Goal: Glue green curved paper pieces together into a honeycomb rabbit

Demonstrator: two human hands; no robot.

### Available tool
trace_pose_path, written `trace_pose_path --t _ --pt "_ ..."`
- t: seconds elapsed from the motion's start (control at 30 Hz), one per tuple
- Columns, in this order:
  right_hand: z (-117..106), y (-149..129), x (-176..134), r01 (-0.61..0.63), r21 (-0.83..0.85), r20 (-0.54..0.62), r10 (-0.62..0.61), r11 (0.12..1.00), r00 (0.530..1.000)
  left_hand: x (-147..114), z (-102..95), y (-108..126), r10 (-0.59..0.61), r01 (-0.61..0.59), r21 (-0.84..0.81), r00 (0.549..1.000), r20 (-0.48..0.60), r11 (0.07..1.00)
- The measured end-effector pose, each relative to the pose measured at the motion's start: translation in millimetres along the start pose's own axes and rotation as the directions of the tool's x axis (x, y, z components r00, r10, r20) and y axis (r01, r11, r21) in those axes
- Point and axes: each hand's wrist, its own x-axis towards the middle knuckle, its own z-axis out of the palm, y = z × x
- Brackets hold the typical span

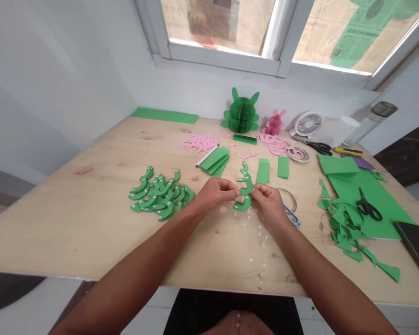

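Note:
Between my two hands is a wavy green paper cutout (246, 188) with small white tape pieces along it, held just above the table. My left hand (219, 194) is closed in a pinch at the cutout's left edge. On its right edge, the fingers of my right hand (269, 203) pinch the paper. Left of my left hand lies a pile of similar green cutouts (160, 194) with white tape marks. A roll of tape (290, 197) and a light blue cutter (292, 216) sit partly behind my right hand. Tiny white scraps (260, 242) dot the wood below the hands.
Green card strips (216, 160) and a white pen (206, 156) lie ahead. Black scissors (368, 207) rest on green sheets (384, 197) at right, near green offcuts (345, 223) and a phone (414, 244). Behind stand green (242, 114) and pink (274, 123) honeycomb paper figures and a fan (307, 124).

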Motion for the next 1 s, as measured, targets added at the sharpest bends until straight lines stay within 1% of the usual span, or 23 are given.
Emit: trace_pose_path --t 0.13,0.43,1.0 --pt "0.7 -1.8 -0.9 0.003 0.0 0.018 -0.003 1.0 1.0 0.9 -0.5 -1.7 0.0 0.0 0.003 1.0 -0.009 1.0" --pt "0.6 -0.8 -0.4 0.002 -0.04 0.006 -0.001 0.999 1.0 2.9 1.4 -4.1 0.012 -0.008 0.056 0.998 -0.063 0.998" --pt "0.8 -2.7 -1.6 0.02 -0.059 0.028 -0.018 0.998 0.999 3.3 0.1 -6.3 0.05 -0.043 0.113 0.997 -0.06 0.993"
